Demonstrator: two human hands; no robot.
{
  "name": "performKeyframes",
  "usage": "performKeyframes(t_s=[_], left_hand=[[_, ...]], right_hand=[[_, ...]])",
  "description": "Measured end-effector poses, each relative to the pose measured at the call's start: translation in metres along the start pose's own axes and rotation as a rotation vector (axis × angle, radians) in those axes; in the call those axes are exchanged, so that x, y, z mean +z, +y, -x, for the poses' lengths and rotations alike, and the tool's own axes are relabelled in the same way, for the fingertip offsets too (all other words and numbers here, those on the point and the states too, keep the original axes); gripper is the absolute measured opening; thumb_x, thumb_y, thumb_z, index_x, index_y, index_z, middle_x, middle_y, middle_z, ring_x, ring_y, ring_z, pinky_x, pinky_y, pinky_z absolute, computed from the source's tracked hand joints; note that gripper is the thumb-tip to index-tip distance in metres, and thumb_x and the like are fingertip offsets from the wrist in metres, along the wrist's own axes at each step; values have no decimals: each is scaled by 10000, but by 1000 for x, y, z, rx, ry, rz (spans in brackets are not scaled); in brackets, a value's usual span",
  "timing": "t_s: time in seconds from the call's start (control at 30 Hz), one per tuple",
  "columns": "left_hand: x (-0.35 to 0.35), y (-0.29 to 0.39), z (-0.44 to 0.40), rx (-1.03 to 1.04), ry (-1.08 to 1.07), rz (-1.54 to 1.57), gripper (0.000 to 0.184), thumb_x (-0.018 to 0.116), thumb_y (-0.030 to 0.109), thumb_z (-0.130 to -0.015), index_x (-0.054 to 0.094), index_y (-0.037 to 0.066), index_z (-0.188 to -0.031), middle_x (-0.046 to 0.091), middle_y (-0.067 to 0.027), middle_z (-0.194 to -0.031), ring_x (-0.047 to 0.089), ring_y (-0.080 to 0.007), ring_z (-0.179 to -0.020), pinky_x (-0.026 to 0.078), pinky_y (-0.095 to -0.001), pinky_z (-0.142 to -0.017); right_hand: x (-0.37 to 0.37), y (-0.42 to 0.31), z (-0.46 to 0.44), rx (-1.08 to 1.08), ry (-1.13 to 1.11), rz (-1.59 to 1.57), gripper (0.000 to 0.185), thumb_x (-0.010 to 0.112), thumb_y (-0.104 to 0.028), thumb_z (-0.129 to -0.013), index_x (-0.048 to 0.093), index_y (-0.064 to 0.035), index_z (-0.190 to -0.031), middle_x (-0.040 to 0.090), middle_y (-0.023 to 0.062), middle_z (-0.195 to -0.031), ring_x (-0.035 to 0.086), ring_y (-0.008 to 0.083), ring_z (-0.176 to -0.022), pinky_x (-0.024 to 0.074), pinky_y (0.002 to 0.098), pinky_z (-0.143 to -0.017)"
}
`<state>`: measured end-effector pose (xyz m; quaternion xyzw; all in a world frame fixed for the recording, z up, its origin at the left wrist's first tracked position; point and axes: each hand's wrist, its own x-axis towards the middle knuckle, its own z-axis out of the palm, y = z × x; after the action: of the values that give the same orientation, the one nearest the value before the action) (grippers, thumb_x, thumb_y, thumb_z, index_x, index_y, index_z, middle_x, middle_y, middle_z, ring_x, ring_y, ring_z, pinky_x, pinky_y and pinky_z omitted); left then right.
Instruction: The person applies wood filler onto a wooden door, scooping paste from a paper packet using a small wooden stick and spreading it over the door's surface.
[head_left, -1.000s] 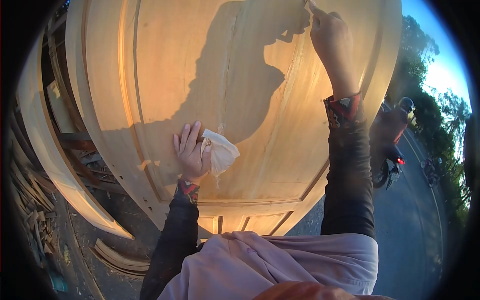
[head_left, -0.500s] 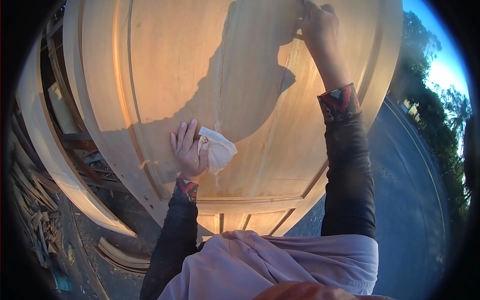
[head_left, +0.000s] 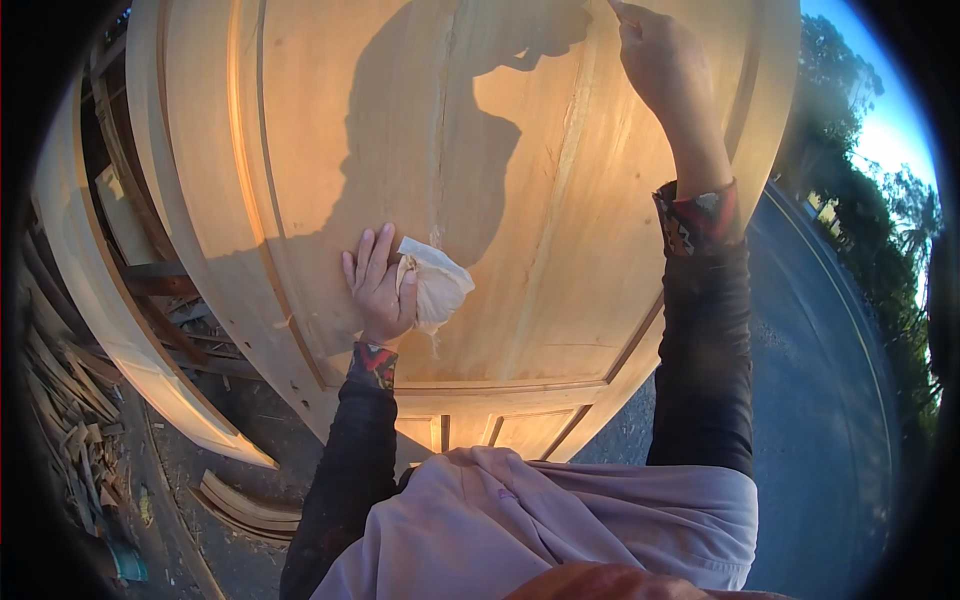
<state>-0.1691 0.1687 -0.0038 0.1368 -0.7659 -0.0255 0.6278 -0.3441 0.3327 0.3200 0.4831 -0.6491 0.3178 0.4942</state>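
Observation:
A pale wooden door panel [head_left: 400, 130] fills the middle of the head view, with my shadow across it. My left hand [head_left: 383, 295] lies on its lower part, fingertips on the wood. Between that thumb and palm sits a crumpled whitish bag [head_left: 438, 290], held against the panel. Near the top edge of the view, my right hand [head_left: 665, 55] is up at the panel's right side, its fingers pinched together. Whatever those fingertips hold is too small and too close to the edge to make out.
Another curved wooden piece [head_left: 140, 360] stands at the left. Wood scraps [head_left: 85, 450] lie on the ground beyond it, and curved offcuts [head_left: 245, 510] sit below. A road [head_left: 810, 400] runs along the right, with trees [head_left: 850, 180] behind.
My right hand dipped closer to the panel's middle, then moved back out to the right. The shadow shifted left. A motorcycle with a rider, seen earlier at the right, is gone. My left hand stays at the bag.

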Motion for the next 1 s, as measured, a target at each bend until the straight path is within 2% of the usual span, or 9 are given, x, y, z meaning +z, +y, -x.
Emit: performKeyframes(t_s=[0.07,0.17,0.3,0.4,0.7,0.77,0.83,0.87,1.0], left_hand=[[1,-1,2,-7,-2,-7,276,476,214,-865,652,5,-827,488,-107,-1357,362,-311,-1316,108,-474,-1108],[1,-2,-1,4,9,-10,281,473,220,-871,654,10,-826,492,-105,-1353,365,-309,-1315,108,-473,-1109],[1,-1,0,13,15,-16,288,470,223,-878,653,6,-829,496,-114,-1347,363,-312,-1315,103,-469,-1110],[0,0,-1,4,5,-6,284,474,216,-876,651,-2,-834,492,-125,-1349,359,-317,-1316,100,-466,-1111],[0,-1,0,21,10,-9,273,479,213,-876,651,10,-817,487,-106,-1357,356,-308,-1319,95,-467,-1112],[1,0,1,9,6,-12,276,477,219,-878,652,16,-807,489,-99,-1357,359,-304,-1317,97,-467,-1112],[1,-1,0,11,9,-18,279,476,222,-879,653,20,-801,491,-97,-1356,363,-303,-1315,99,-467,-1112],[1,-1,1,16,16,-23,280,476,222,-878,653,21,-799,492,-98,-1355,364,-303,-1314,100,-467,-1112],[1,-1,0,3,9,-33,281,477,223,-875,654,18,-800,497,-105,-1349,365,-304,-1313,100,-465,-1112]], right_hand=[[1,4,-16,23,32,53,306,529,-180,-883,608,63,-1051,603,239,-728,623,322,-647,472,390,-506],[26,-32,-17,745,184,-929,446,558,-338,-902,558,108,-916,592,201,-724,610,276,-630,477,399,-498],[31,-32,-8,821,107,-888,532,566,-431,-889,526,98,-855,576,173,-726,607,259,-650,507,406,-522],[54,16,17,85,37,114,268,495,-180,-865,680,-160,-1058,590,141,-842,602,311,-709,492,391,-645],[4,1,7,178,-184,148,283,481,-158,-860,669,-162,-1071,604,152,-903,604,328,-811,485,409,-694],[34,28,-11,4,67,4,503,546,-428,-897,518,72,-851,573,164,-719,605,268,-600,497,393,-466],[68,48,-26,83,130,-106,485,528,-420,-908,512,62,-849,570,165,-713,601,267,-570,482,387,-427],[35,-15,-19,657,134,-823,480,505,-411,-922,499,62,-843,562,169,-702,590,252,-541,459,372,-383],[52,-15,-8,692,120,-763,426,485,-344,-934,548,77,-919,561,132,-680,583,222,-536,445,361,-374]])
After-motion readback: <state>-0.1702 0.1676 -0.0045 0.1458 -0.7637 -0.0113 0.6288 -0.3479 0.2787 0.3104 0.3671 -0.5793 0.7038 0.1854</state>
